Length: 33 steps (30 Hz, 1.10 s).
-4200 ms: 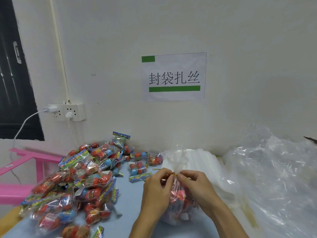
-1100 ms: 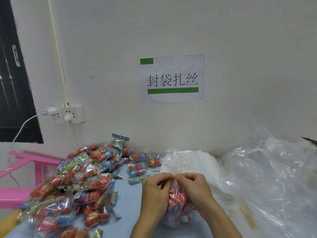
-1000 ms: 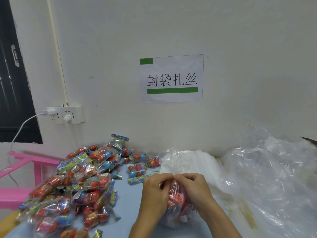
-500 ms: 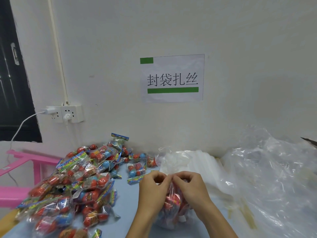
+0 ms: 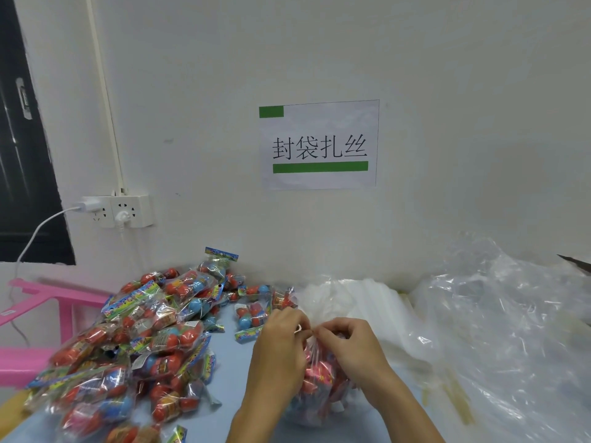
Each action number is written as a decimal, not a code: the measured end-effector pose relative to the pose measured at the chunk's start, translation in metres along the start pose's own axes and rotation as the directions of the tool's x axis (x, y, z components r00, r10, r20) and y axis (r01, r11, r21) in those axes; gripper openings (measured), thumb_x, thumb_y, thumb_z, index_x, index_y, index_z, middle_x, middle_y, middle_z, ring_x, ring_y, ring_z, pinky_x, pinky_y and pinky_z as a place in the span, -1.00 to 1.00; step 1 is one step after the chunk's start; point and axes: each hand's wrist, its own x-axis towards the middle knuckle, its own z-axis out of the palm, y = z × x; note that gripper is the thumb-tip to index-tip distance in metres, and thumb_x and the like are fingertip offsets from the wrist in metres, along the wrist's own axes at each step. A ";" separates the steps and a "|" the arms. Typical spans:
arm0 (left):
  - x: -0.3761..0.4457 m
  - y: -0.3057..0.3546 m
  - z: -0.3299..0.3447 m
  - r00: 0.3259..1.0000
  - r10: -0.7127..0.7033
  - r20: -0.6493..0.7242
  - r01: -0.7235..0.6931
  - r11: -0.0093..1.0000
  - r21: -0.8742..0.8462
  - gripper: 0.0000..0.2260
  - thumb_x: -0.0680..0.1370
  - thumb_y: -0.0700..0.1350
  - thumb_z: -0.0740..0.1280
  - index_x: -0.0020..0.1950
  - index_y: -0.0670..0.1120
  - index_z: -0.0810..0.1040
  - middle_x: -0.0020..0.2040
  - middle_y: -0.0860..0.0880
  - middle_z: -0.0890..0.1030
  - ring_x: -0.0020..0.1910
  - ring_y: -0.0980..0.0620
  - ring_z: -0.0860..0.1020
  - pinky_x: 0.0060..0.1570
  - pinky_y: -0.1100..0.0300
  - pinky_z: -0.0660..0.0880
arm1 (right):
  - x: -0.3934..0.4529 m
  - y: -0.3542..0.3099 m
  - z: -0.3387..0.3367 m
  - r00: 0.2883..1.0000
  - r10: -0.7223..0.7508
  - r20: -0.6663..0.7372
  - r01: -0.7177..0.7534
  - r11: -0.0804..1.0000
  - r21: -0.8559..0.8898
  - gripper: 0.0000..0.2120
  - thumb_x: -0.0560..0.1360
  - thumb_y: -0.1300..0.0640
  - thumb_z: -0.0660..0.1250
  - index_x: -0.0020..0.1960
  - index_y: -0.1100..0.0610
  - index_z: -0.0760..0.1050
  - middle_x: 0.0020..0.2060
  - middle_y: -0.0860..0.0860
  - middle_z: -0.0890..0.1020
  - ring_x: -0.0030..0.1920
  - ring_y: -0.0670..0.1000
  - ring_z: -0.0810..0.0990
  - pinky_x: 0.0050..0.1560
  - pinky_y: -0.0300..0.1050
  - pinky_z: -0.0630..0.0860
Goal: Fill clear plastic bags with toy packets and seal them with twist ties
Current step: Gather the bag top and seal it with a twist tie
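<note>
Where the white wall meets the blue table [image 5: 230,353], a paper sign [image 5: 319,144] reads "封袋扎丝" between green bars. Left hand [image 5: 278,343] and right hand [image 5: 355,346] both pinch the gathered neck of a clear, crinkled bag [image 5: 319,388] packed with red toy packets, standing on the table near its front edge. Loose glossy packets [image 5: 144,330] are heaped at left; empty clear bags [image 5: 495,330] billow at right. No twist tie can be made out.
</note>
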 end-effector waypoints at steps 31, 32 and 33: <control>0.002 0.001 0.008 0.902 -0.431 0.028 0.405 0.824 -0.396 -0.80 0.55 -0.23 0.38 -0.26 -0.08 0.69 -0.16 0.08 0.70 -0.13 0.17 0.64 -0.17 0.41 0.51 | 0.000 0.005 0.009 0.988 -0.111 -0.110 0.113 0.994 0.003 -0.80 0.50 0.26 0.42 -0.27 0.07 0.68 -0.33 -0.08 0.70 -0.25 -0.19 0.64 -0.22 -0.39 0.51; 0.002 0.001 0.008 0.902 -0.431 0.025 0.404 0.823 -0.398 -0.79 0.55 -0.23 0.39 -0.26 -0.08 0.69 -0.14 0.10 0.69 -0.12 0.21 0.63 -0.19 0.46 0.48 | 0.000 0.005 0.009 0.987 -0.113 -0.110 0.114 0.993 0.004 -0.80 0.50 0.26 0.42 -0.28 0.07 0.68 -0.33 -0.08 0.70 -0.25 -0.19 0.64 -0.22 -0.39 0.51; 0.002 0.001 0.008 0.902 -0.430 0.022 0.403 0.824 -0.400 -0.79 0.55 -0.23 0.40 -0.26 -0.06 0.70 -0.12 0.13 0.68 -0.10 0.24 0.62 -0.20 0.51 0.45 | 0.000 0.005 0.009 0.988 -0.112 -0.110 0.113 0.994 0.005 -0.80 0.50 0.25 0.42 -0.28 0.07 0.68 -0.33 -0.08 0.70 -0.26 -0.19 0.64 -0.22 -0.39 0.50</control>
